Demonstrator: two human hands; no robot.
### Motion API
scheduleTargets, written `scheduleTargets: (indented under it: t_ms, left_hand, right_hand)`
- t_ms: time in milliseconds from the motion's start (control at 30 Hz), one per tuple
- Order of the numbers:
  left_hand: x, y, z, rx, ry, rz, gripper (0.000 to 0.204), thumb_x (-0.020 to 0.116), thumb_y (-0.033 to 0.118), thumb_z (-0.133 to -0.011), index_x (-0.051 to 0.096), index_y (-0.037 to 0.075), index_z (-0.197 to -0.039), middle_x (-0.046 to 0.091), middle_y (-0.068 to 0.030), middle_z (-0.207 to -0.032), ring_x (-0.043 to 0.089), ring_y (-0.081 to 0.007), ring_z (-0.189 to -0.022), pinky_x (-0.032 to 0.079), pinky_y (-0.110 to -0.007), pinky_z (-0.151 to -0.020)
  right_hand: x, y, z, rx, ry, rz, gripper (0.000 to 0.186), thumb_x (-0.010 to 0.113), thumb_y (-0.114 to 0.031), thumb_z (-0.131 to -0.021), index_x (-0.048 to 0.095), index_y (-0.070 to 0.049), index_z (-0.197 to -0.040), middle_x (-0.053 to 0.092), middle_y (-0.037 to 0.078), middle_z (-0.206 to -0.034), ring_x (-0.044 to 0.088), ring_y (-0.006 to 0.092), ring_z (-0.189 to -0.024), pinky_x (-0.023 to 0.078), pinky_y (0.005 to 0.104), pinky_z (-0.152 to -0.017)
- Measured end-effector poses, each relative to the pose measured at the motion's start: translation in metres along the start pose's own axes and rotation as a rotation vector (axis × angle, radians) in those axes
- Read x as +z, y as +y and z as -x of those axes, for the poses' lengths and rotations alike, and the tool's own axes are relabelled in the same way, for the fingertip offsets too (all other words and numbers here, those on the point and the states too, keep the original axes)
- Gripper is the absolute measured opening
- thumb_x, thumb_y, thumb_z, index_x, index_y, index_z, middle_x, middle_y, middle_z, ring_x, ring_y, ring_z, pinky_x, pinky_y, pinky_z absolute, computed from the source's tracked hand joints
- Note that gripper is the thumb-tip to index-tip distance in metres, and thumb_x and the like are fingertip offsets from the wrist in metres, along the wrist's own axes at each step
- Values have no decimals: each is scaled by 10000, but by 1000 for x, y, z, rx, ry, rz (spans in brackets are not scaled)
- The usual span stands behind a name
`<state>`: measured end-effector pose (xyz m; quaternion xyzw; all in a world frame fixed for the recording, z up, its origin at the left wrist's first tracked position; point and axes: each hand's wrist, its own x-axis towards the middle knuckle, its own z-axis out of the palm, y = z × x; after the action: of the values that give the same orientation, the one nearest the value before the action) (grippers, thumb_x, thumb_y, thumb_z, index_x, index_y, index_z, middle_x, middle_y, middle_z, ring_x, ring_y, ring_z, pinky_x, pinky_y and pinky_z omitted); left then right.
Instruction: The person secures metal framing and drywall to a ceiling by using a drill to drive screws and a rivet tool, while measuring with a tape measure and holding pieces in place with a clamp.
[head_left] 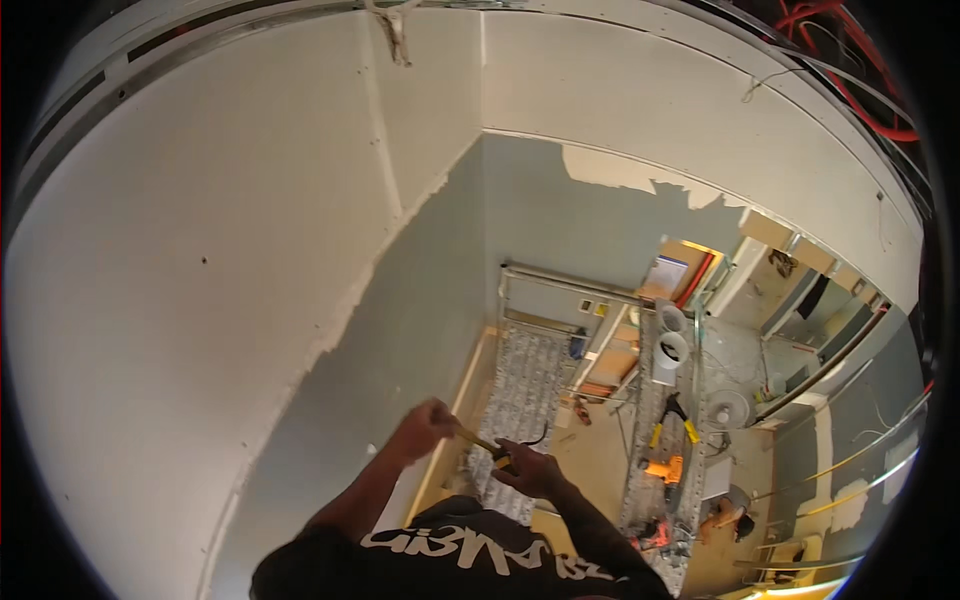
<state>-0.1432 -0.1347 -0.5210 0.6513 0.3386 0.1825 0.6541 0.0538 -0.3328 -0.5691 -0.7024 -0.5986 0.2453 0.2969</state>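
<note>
**Tape measure drawn between two hands, left of the orange drill**

From my distant seat I take the orange drill (670, 468) as my landmark. The tape measure (504, 459) is well to its left, held in front of the wearer's dark shirt (455, 512).

The right hand (531, 472) is nearer the drill, and I see its fingers wrapped around the case. The left hand (428, 424) is farther from the drill, on that same side, its fingers drawn in at the other end of the yellow blade (474, 438) (it blurs, so I cannot tell exactly how the fingertips sit).

The relation I mind most is the blade's long axis: it slants from the case, on the drill's side, up and away from the drill toward the left hand, with only a short stretch showing.

Just above the drill in my view lie yellow-handled cutters (690, 431); below it sits a red tool (655, 535).
</note>
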Motion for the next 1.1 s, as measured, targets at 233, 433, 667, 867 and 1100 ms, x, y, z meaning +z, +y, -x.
scheduleTargets:
  t_ms: [233, 433, 667, 867, 1100]
  left_hand:
    - [-146, 145, 3, 476, 482, 254, 349, 688, -44, -826, 556, -25, -1148, 654, -115, -1006, 651, -177, -903, 548, -307, -820]
    - [-149, 180, -33, 672, 327, 305, 517, 651, 34, -863, 457, -28, -1337, 642, -151, -1080, 653, -240, -968, 550, -360, -835]
    - [-139, 69, -51, 235, -15, -122, 310, 680, 122, -917, 586, 7, -1189, 642, -74, -1072, 628, -174, -991, 505, -315, -907]
    - [-123, 28, -24, -19, -7, -260, 414, 715, 220, -912, 590, -11, -1233, 672, -134, -1141, 652, -219, -1049, 508, -339, -933]
    - [-130, 14, -15, -53, 230, -327, 520, 714, 367, -909, 581, 11, -1263, 691, -159, -1103, 680, -247, -1017, 526, -344, -908]
  right_hand:
    - [14, -27, -100, -63, -271, -295, 561, 732, -371, -879, 541, -103, -1334, 664, 133, -1132, 656, 253, -1027, 516, 383, -898]
    - [-40, -86, -186, -150, -129, -422, 602, 759, -291, -875, 505, -21, -1349, 668, 142, -1077, 668, 205, -953, 546, 361, -832]
    - [-167, -203, -264, -407, 386, -521, 567, 730, -287, -890, 518, 37, -1303, 661, 105, -970, 661, 127, -818, 562, 271, -718]
    - [-212, -252, -324, -487, 360, -581, 564, 703, -353, -915, 532, 27, -1295, 658, 82, -948, 654, 132, -807, 549, 263, -684]
    - [-213, -265, -370, -549, 298, -649, 502, 707, -345, -914, 569, 18, -1233, 651, 67, -926, 644, 103, -763, 532, 251, -644]
